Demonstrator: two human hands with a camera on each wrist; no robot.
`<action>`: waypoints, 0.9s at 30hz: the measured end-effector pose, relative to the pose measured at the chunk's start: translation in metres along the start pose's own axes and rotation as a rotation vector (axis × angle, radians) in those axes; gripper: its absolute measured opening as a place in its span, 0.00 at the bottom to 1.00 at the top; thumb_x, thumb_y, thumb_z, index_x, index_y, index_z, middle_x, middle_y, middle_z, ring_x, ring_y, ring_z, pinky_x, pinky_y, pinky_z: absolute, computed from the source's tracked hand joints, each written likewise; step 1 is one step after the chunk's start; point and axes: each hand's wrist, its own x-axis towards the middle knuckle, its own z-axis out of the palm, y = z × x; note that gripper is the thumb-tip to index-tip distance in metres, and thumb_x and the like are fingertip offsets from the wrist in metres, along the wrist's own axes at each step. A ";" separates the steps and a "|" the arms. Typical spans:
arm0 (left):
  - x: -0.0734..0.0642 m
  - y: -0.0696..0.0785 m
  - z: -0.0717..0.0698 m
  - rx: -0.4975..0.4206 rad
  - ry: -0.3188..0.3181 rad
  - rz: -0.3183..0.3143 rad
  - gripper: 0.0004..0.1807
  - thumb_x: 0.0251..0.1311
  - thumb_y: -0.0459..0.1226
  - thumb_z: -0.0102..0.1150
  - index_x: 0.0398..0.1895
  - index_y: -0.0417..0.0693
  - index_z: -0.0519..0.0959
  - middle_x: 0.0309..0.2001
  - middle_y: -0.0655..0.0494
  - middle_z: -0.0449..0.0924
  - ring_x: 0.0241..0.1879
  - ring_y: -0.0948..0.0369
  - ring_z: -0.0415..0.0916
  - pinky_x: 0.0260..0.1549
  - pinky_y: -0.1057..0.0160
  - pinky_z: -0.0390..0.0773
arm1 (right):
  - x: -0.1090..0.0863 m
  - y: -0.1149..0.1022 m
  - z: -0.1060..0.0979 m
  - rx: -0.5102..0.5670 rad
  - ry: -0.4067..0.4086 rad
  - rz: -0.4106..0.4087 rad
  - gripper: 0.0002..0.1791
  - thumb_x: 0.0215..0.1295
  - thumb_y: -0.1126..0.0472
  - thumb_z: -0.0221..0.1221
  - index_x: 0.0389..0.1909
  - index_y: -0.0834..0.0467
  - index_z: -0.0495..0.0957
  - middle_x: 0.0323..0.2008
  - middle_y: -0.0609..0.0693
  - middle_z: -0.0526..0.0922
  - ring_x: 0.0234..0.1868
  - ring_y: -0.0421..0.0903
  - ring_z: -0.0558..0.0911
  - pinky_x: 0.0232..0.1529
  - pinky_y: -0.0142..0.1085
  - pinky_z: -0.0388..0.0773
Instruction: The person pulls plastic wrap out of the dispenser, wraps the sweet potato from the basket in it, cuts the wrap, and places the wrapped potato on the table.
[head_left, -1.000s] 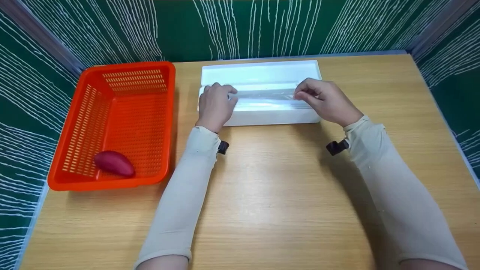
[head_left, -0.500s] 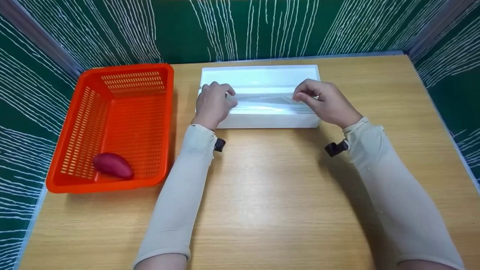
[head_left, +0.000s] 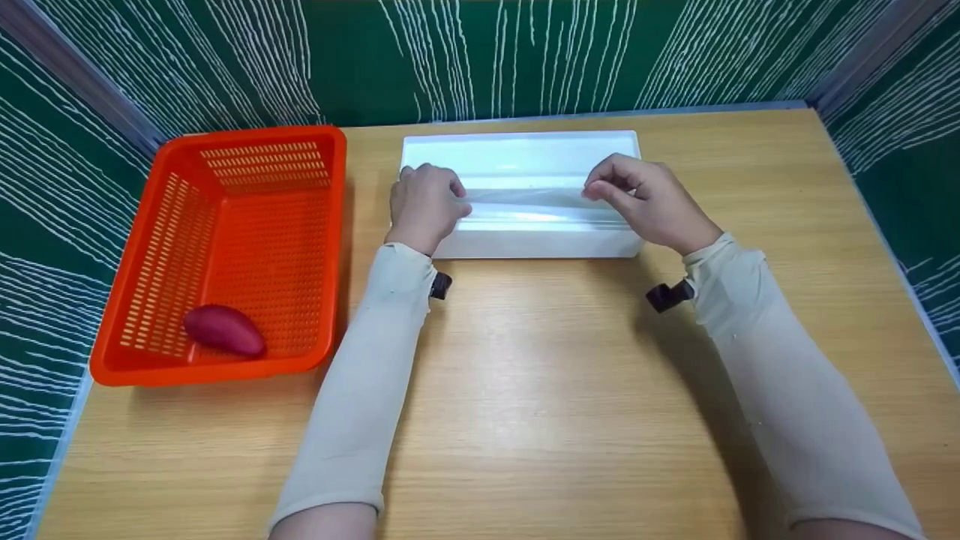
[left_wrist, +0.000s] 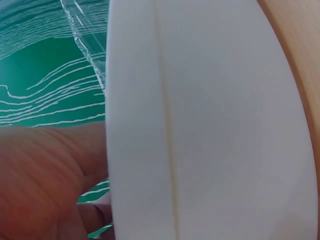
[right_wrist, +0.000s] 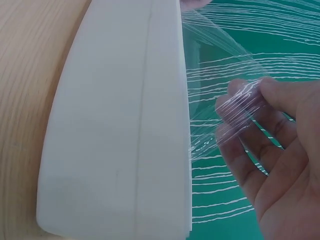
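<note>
Just above a white box (head_left: 536, 244), the right hand (head_left: 658, 204) pinches clear film (right_wrist: 240, 107); whether the left hand (head_left: 426, 204) grips anything is unclear.

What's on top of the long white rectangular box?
Clear plastic film stretches over the box, pinched by the right hand. The left hand partly covers the box's left end, hiding what's beneath.

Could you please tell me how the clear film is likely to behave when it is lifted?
The clear film will probably be floppy, as it bunches into wrinkles at the right grip. It is probably very light, being thin enough to see through. Its folds suggest it may cling.
</note>
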 end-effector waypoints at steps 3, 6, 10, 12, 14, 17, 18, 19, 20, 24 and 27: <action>0.001 0.000 0.001 0.048 0.039 0.007 0.07 0.69 0.41 0.65 0.40 0.50 0.90 0.42 0.54 0.85 0.46 0.52 0.73 0.49 0.55 0.74 | -0.001 -0.001 0.000 -0.001 -0.003 0.015 0.09 0.76 0.60 0.59 0.45 0.61 0.83 0.42 0.55 0.86 0.40 0.52 0.79 0.42 0.26 0.74; 0.000 0.000 0.000 0.076 0.060 0.024 0.09 0.71 0.41 0.62 0.42 0.49 0.90 0.43 0.52 0.85 0.45 0.52 0.74 0.48 0.55 0.75 | -0.001 0.000 -0.001 -0.023 -0.008 0.047 0.10 0.76 0.58 0.59 0.47 0.60 0.82 0.43 0.53 0.86 0.42 0.51 0.79 0.45 0.27 0.74; -0.002 0.000 -0.003 0.081 0.064 0.044 0.11 0.74 0.42 0.59 0.45 0.49 0.88 0.44 0.51 0.84 0.46 0.52 0.74 0.48 0.56 0.75 | 0.000 0.000 -0.001 -0.066 -0.013 0.125 0.12 0.77 0.55 0.58 0.50 0.58 0.81 0.46 0.52 0.85 0.45 0.48 0.79 0.50 0.29 0.75; -0.004 0.000 -0.004 0.070 0.066 0.057 0.10 0.75 0.42 0.59 0.45 0.49 0.87 0.43 0.52 0.84 0.45 0.53 0.74 0.47 0.56 0.74 | 0.000 -0.001 -0.001 -0.080 -0.010 0.161 0.13 0.77 0.55 0.58 0.52 0.58 0.81 0.48 0.52 0.85 0.46 0.48 0.79 0.52 0.31 0.75; -0.006 -0.001 -0.005 0.051 0.066 0.065 0.10 0.75 0.43 0.59 0.45 0.50 0.86 0.42 0.53 0.85 0.45 0.53 0.74 0.47 0.57 0.73 | 0.001 -0.001 -0.001 -0.090 -0.001 0.179 0.13 0.77 0.55 0.58 0.53 0.58 0.81 0.49 0.52 0.85 0.47 0.48 0.79 0.53 0.33 0.76; -0.010 -0.002 -0.007 0.020 0.072 0.079 0.09 0.75 0.44 0.59 0.45 0.51 0.85 0.40 0.55 0.85 0.43 0.54 0.73 0.46 0.57 0.70 | 0.003 0.000 -0.001 -0.114 0.022 0.182 0.13 0.77 0.55 0.57 0.53 0.58 0.80 0.48 0.52 0.85 0.45 0.48 0.78 0.51 0.34 0.75; -0.011 -0.003 -0.007 0.007 0.074 0.086 0.09 0.75 0.44 0.59 0.45 0.51 0.84 0.40 0.55 0.84 0.43 0.54 0.74 0.46 0.58 0.69 | 0.003 0.001 0.000 -0.124 0.033 0.178 0.13 0.77 0.55 0.57 0.53 0.58 0.80 0.48 0.52 0.85 0.45 0.47 0.78 0.50 0.34 0.75; -0.012 -0.004 -0.007 -0.005 0.076 0.096 0.08 0.75 0.43 0.59 0.46 0.51 0.84 0.40 0.55 0.84 0.43 0.55 0.74 0.45 0.58 0.69 | 0.003 0.001 0.000 -0.136 0.044 0.171 0.13 0.78 0.55 0.57 0.52 0.58 0.80 0.47 0.52 0.85 0.44 0.47 0.77 0.49 0.33 0.74; -0.014 -0.005 -0.008 -0.015 0.076 0.110 0.08 0.75 0.43 0.58 0.46 0.51 0.83 0.40 0.55 0.83 0.43 0.55 0.74 0.45 0.59 0.70 | 0.003 0.002 0.000 -0.148 0.054 0.165 0.12 0.78 0.55 0.57 0.52 0.58 0.80 0.46 0.53 0.85 0.43 0.46 0.77 0.47 0.32 0.73; -0.018 -0.009 -0.009 -0.046 0.048 0.184 0.10 0.77 0.40 0.54 0.54 0.49 0.79 0.46 0.54 0.81 0.45 0.57 0.76 0.51 0.63 0.76 | 0.001 0.004 0.001 -0.178 0.091 0.124 0.12 0.79 0.57 0.56 0.52 0.60 0.80 0.45 0.53 0.86 0.40 0.46 0.76 0.44 0.30 0.72; -0.023 -0.013 -0.009 -0.050 0.019 0.203 0.13 0.78 0.41 0.53 0.59 0.49 0.78 0.51 0.54 0.81 0.47 0.58 0.76 0.57 0.64 0.77 | -0.001 0.005 0.003 -0.176 0.107 0.105 0.11 0.79 0.59 0.55 0.52 0.61 0.80 0.45 0.54 0.86 0.40 0.46 0.76 0.43 0.29 0.72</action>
